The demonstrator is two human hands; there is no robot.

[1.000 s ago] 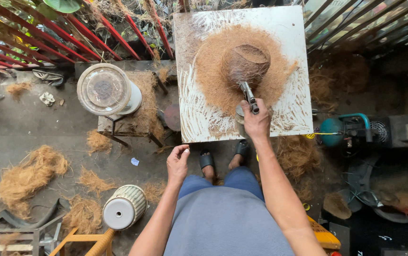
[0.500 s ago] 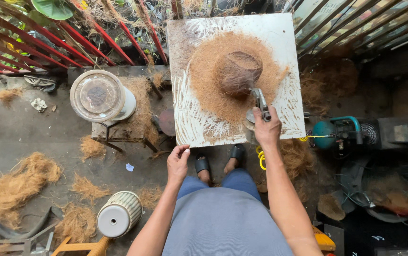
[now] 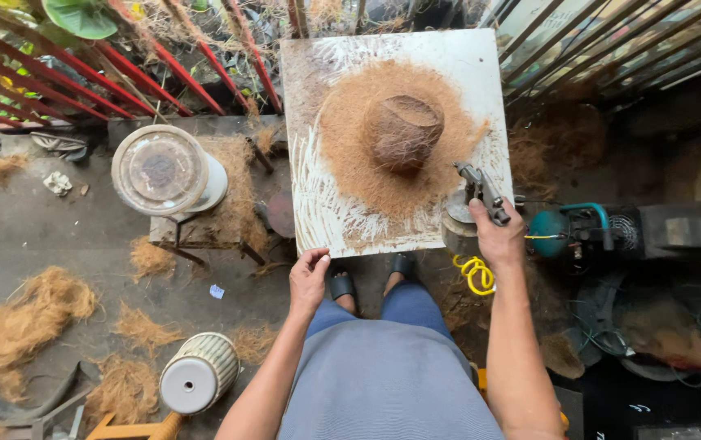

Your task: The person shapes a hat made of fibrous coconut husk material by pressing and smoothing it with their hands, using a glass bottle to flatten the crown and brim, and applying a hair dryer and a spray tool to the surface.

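Note:
A brown coconut shell (image 3: 403, 130) sits in a pile of brown husk dust (image 3: 350, 163) on a white scratched board (image 3: 464, 65). My right hand (image 3: 498, 235) grips a small grey hand-held power tool (image 3: 481, 191) at the board's right front corner, away from the shell. My left hand (image 3: 308, 279) rests with bent fingers on the board's front edge and holds nothing.
A clear lidded plastic jar (image 3: 163, 171) stands on a low stool to the left. A white ribbed container (image 3: 199, 373) lies on the floor among coconut fibre heaps (image 3: 20, 318). A teal machine (image 3: 570, 228) and yellow coiled hose (image 3: 474, 273) sit at right. Red railings (image 3: 81, 73) run behind.
My right hand has pulled the tool off the coconut shell and moved it right and toward me, to the board's corner. My left hand stays at the front edge.

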